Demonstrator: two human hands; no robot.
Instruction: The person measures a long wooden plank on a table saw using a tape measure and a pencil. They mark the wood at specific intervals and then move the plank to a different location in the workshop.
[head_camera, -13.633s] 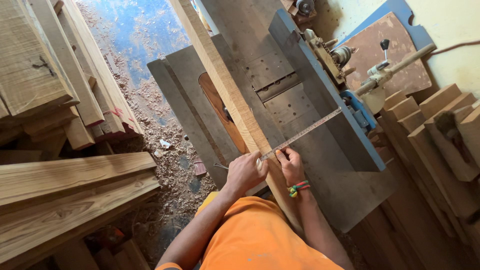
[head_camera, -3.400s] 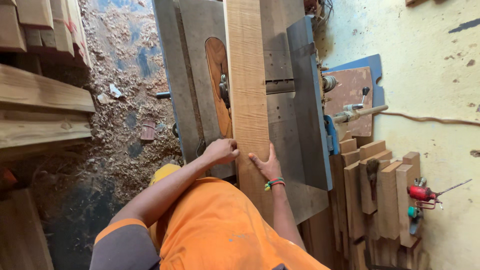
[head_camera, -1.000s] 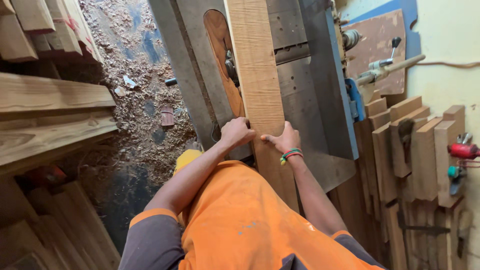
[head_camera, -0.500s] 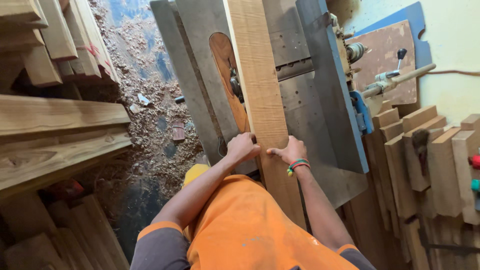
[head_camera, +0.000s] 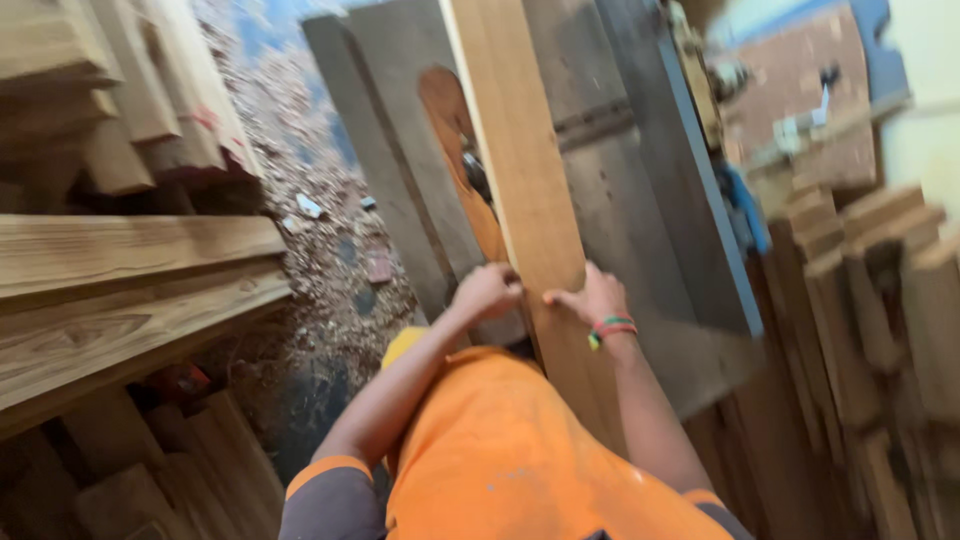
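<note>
Wooden plank lies flat on the grey machine table, its long axis running from near to far. Both hands sit at its near end: left hand curled on the left edge, right hand pressed flat on top.

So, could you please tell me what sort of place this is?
Most likely a woodworking shop. Both hands, left and right, rest on a long plank lying on a grey machine table; stacked boards sit alongside, and wood shavings cover the floor.
</note>
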